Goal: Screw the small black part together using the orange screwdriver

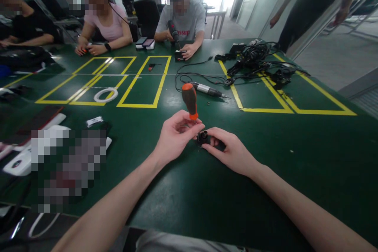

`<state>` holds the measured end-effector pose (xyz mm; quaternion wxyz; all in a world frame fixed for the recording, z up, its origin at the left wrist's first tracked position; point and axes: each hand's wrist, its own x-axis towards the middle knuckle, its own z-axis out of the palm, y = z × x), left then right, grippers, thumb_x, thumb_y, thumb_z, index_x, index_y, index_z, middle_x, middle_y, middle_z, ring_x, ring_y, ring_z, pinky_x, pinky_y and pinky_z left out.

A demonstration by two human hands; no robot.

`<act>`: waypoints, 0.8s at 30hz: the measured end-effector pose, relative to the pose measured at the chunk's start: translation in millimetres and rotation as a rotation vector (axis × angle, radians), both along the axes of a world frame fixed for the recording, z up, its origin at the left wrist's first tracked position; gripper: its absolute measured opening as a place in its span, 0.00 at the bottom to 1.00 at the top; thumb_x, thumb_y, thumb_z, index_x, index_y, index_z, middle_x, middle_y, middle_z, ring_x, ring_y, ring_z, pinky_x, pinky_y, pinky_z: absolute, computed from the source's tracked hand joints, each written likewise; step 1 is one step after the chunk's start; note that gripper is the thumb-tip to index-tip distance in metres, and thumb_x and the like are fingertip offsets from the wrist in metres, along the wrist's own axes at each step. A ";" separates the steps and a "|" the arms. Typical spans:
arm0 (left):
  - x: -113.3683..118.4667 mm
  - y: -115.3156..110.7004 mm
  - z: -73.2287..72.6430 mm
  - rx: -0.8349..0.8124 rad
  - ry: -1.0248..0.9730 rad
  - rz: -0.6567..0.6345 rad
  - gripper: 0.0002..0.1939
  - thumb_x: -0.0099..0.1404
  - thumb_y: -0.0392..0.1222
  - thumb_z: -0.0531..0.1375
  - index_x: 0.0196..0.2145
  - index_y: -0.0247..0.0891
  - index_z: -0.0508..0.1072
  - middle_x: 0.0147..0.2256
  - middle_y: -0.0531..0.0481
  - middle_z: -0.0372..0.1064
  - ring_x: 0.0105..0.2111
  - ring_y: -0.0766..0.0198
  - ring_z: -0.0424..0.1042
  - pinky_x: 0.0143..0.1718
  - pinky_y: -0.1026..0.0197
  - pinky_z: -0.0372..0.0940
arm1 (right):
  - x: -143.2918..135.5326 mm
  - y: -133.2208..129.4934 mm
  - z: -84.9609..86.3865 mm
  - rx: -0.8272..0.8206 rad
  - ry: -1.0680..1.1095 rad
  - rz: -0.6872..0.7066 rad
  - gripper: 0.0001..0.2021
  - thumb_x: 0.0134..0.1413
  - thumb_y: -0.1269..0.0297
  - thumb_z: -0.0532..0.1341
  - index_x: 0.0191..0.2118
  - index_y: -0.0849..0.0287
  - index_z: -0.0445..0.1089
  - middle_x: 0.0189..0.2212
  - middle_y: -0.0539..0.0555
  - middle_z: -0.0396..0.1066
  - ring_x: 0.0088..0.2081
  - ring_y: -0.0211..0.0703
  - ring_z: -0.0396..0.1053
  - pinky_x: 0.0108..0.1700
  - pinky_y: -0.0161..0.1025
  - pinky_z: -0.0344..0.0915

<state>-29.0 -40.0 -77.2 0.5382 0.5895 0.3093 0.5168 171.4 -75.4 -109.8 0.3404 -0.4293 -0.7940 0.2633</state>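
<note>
Between the thumb and fingers of my left hand (177, 136) is the lower end of a screwdriver (189, 98), its orange and dark grey handle pointing up. The screwdriver's tip is hidden behind the fingers. My right hand (228, 147) is closed around a small black round part (202, 137) with a short raised tube, low over the green table. Both hands meet at this part, and the left fingertips are right beside it. Just beyond them lies a silver and black electric screwdriver (208, 89) with a cable.
A tangle of black cables (254, 59) lies at the back right. Yellow tape (138, 106) marks rectangles on the table. A white ring (105, 95) is at left, near phones and a white device (22, 161). Co-workers sit across the table; a person stands at right.
</note>
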 end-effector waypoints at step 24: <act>-1.9 23.7 18.5 0.254 0.441 -0.061 0.21 0.59 0.50 0.72 0.22 0.36 0.68 0.21 0.57 0.63 0.22 0.71 0.60 0.23 0.68 0.55 | -1.2 0.6 24.5 0.144 0.207 -0.122 0.11 0.64 0.65 0.64 0.51 0.57 0.73 0.42 0.56 0.74 0.32 0.41 0.71 0.33 0.39 0.70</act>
